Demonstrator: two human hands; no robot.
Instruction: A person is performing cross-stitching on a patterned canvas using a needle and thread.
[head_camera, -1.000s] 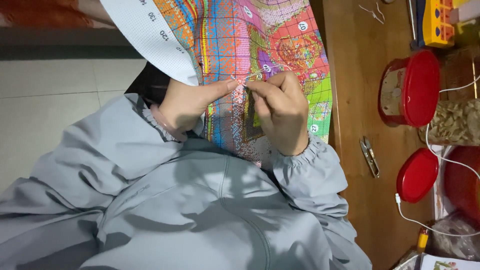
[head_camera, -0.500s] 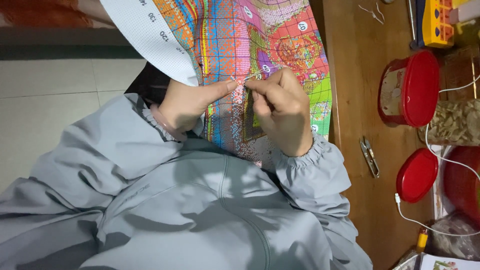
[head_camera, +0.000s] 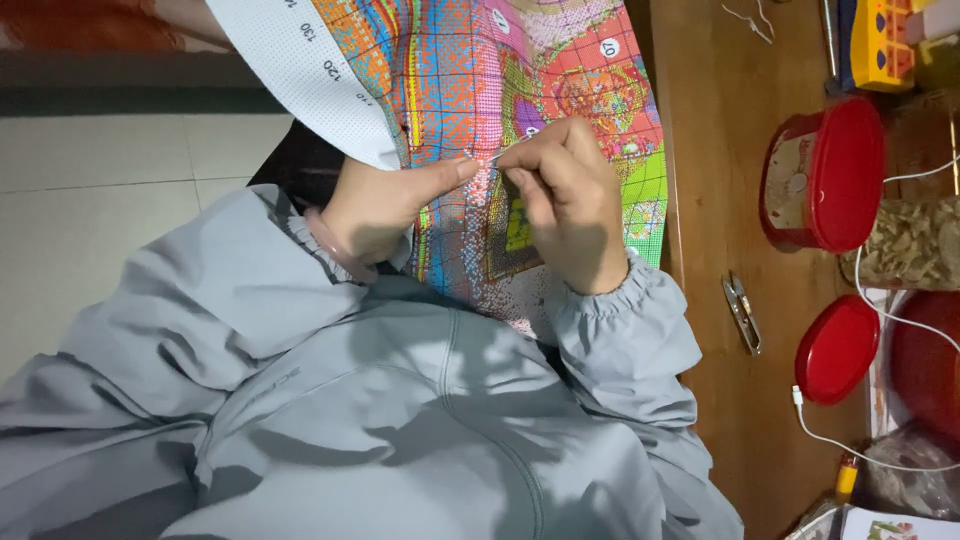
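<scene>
A colourful cross-stitch canvas (head_camera: 560, 70) with a printed grid lies over my lap and against the wooden table. My left hand (head_camera: 385, 205) grips its white edge from the side, thumb pressed flat on the stitched face. Just right of that thumb, my right hand (head_camera: 570, 200) pinches a thin needle (head_camera: 503, 153) between thumb and forefinger, its tip at the fabric. The two hands almost touch. Grey jacket sleeves (head_camera: 620, 330) cover both wrists.
On the wooden table (head_camera: 720, 180) at the right are small thread snips (head_camera: 742, 312), a red-lidded tub (head_camera: 825, 175), a loose red lid (head_camera: 838, 348), a jar of pale bits (head_camera: 915, 245), a white cable (head_camera: 870, 300) and a yellow box (head_camera: 880, 40). Pale tiled floor (head_camera: 110, 200) is at the left.
</scene>
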